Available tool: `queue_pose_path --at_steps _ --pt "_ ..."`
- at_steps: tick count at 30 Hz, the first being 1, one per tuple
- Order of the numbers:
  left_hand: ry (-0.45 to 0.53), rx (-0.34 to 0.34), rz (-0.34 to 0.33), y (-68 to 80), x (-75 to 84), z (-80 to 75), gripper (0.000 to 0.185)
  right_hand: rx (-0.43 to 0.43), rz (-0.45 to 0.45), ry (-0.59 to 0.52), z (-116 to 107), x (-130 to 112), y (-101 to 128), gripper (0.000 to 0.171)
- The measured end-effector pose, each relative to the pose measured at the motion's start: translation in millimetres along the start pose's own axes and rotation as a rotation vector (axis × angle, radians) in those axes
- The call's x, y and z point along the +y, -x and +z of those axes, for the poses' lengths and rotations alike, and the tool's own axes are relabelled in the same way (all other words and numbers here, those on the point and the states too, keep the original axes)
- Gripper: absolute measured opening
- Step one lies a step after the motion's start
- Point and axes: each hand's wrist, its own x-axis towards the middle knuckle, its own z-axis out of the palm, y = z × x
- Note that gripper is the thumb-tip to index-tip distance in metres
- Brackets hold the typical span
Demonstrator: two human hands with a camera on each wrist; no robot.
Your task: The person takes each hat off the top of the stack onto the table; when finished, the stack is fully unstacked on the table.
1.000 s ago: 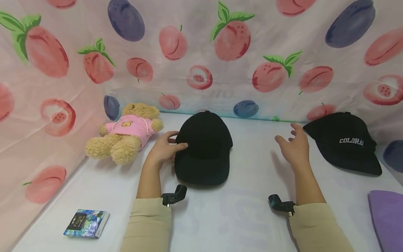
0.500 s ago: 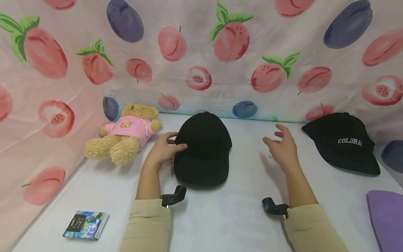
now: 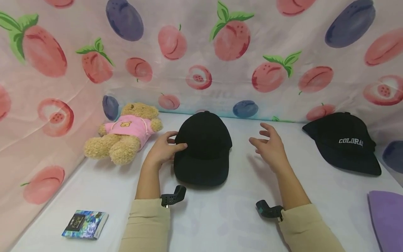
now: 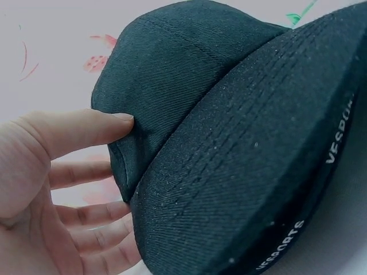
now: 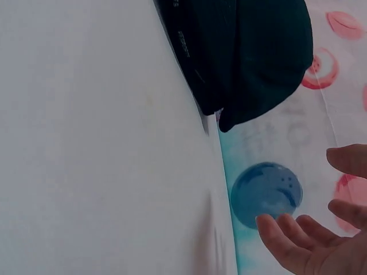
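Swung leftward across the white table (image 3: 239, 217) since a second ago, right hand (image 3: 270, 148), away from the lettered cap (image 3: 343, 141) and now near the plain black cap (image 3: 203, 147), though not touching it; fingers spread and relaxed, holding nothing. Unmoved meanwhile, left hand (image 3: 163, 150), thumb on the crown and fingers at the cap's left side, gripping it where it sits at the middle of the table, brim toward the person. Likely a two-handed hold about to form, judging by the approach. Seen only from the left wrist: thumb pressed into the fabric just above the brim seam, fingers (image 4: 97, 215) tucked beneath the edge, white lettering along the brim rim. Seen only from the right wrist: open fingertips (image 5: 287, 240) with clear table between them and the cap. Off to the left, teddy bear (image 3: 124, 133) and small box (image 3: 85, 224); at far right, purple cloth (image 3: 387, 220).
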Motion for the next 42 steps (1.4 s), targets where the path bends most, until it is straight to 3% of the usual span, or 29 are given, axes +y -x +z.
queue_pose_path --at_steps 13,24,42 --pt "0.012 0.001 0.000 0.5 0.1 -2.0 0.075 -0.202 0.034 -0.107 34 -3 -4 0.076" --pt "0.005 0.000 0.002 1.6 0.4 -2.2 0.074 -0.281 0.025 -0.246 49 -1 -5 0.076" --pt "-0.023 -0.002 -0.008 0.8 2.3 0.0 0.073 -0.241 0.036 -0.161 58 1 -7 0.068"
